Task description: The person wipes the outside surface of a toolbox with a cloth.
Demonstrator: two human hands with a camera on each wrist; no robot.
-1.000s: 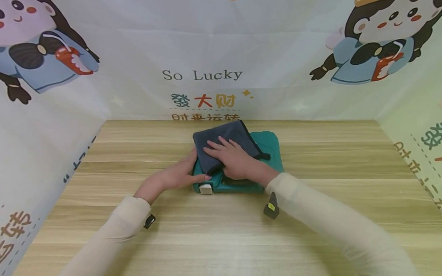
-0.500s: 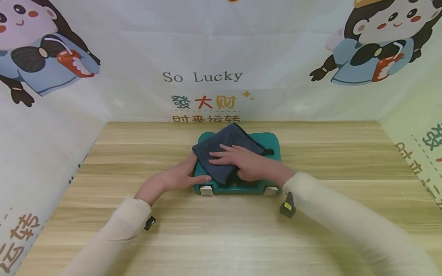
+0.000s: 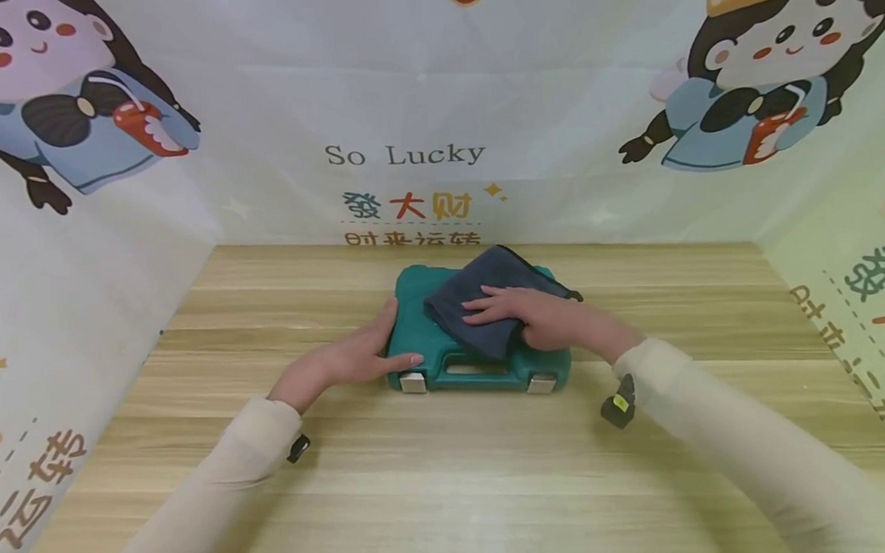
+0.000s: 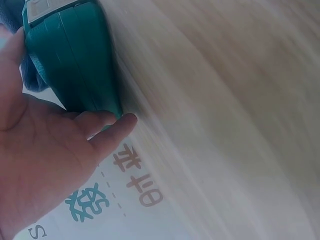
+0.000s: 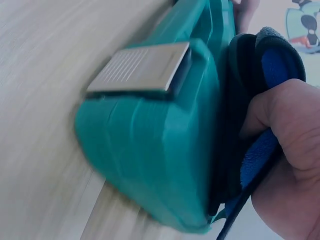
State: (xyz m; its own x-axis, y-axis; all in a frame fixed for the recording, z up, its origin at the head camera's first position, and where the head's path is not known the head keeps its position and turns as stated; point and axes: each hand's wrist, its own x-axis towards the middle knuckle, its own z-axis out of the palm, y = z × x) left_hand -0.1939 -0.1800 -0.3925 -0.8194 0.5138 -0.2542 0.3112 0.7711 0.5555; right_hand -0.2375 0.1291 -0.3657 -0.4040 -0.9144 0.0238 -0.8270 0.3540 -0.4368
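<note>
A teal plastic carrying case [image 3: 420, 334] with a front handle and two metal latches lies flat near the back of the table. My left hand [image 3: 360, 345] rests at its left end, thumb along the top front corner and the other fingers extended against the side; the left wrist view shows these fingers [image 4: 112, 132] low on the case wall. On the lid, my right hand [image 3: 534, 315] presses a folded dark blue cloth [image 3: 480, 278] with spread fingers. In the right wrist view its thumb tucks into the fold of the cloth [image 5: 275, 60].
The case stands on a wood-grain table [image 3: 447, 477]. A printed white backdrop [image 3: 285, 118] rises behind the table and along both sides. Small black devices sit at both wrists, such as the right wrist device [image 3: 619, 405].
My right hand has slid the cloth rightward over the lid, uncovering the lid's left part, the handle and the right latch. The left hand has stayed at the case's left end.
</note>
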